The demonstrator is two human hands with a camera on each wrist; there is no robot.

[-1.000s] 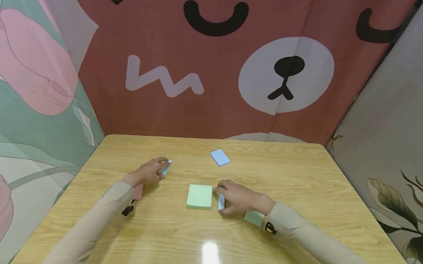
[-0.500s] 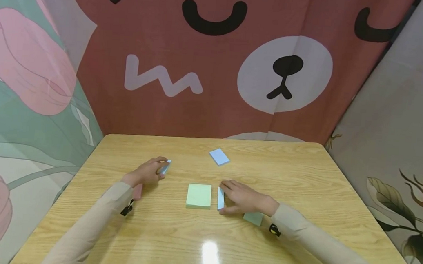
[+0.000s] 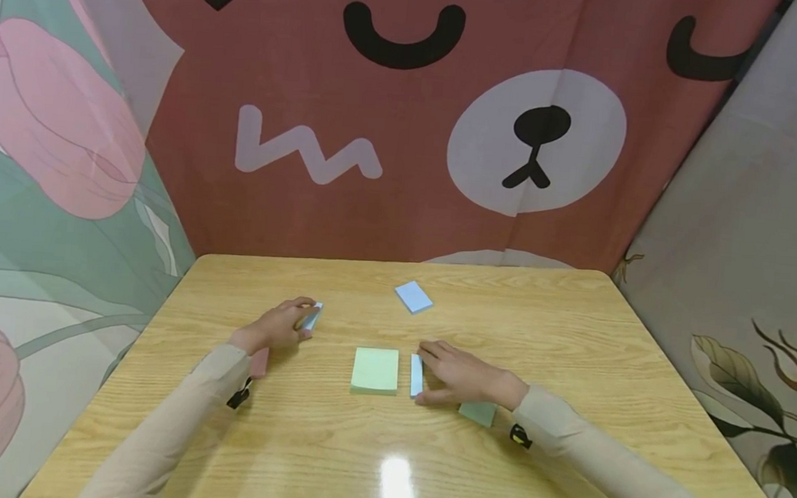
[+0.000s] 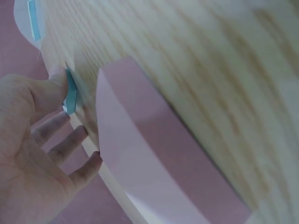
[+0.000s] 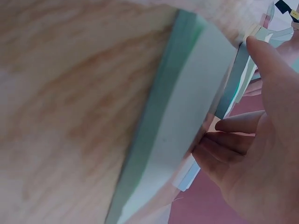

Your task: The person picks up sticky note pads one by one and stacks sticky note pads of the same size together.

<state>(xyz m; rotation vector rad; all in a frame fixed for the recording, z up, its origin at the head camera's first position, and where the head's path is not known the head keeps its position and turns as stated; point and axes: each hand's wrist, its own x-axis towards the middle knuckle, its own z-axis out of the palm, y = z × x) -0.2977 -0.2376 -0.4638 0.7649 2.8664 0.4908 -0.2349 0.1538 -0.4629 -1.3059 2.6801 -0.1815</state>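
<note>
In the head view my left hand [image 3: 281,324] pinches a small light-blue sticky note pad [image 3: 312,318] at the table's left, thumb and index finger at its ends. That pad [image 4: 71,93] shows edge-on in the left wrist view. My right hand [image 3: 459,373] lies beside a narrow light-blue sticky note pad [image 3: 416,376], thumb and fingertips near its two ends, fingers loosely extended. In the right wrist view this pad [image 5: 232,86] lies flat on the table between thumb and index finger. Left of it sits a square pale-green sticky note pad [image 3: 374,371].
A periwinkle-blue pad [image 3: 413,296] lies toward the back of the wooden table [image 3: 329,445]. Under the left wrist is a pink pad [image 3: 260,363]; a darker green pad [image 3: 477,413] lies under the right wrist. A printed curtain [image 3: 401,218] hangs behind the table.
My right hand has drawn back slightly to the right, uncovering more of the narrow blue pad, which stays in place beside the green one. My left hand has hardly moved.
</note>
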